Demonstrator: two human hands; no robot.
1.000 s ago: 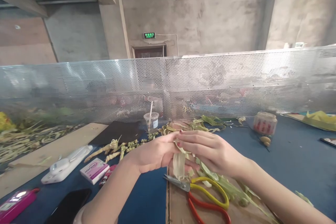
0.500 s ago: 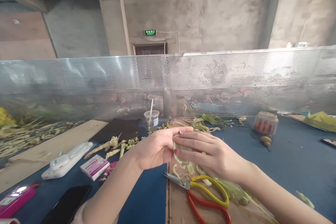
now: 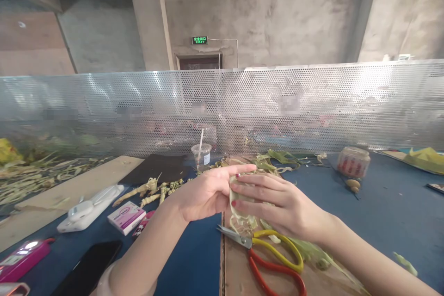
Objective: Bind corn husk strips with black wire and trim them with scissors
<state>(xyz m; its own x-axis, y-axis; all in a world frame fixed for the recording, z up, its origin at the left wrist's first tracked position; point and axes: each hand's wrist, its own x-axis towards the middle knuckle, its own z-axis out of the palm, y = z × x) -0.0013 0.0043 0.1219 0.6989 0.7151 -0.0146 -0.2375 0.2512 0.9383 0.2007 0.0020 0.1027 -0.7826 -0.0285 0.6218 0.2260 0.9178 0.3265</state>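
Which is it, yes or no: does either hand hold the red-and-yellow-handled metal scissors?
No, the scissors lie ungripped on the brown board.

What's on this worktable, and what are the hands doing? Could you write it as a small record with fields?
Left hand: index finger extended, thumb side against a pale plant strip
Right hand: fingers laid over the same strip
Visibility: strip partly covered by fingers
Below the hands: scissors with yellow and red handles, mostly on a brown board
Left side: white device, pink-and-white box, dark phone
Right side: clear jar
Beyond the hands: plastic cup, perforated metal screen
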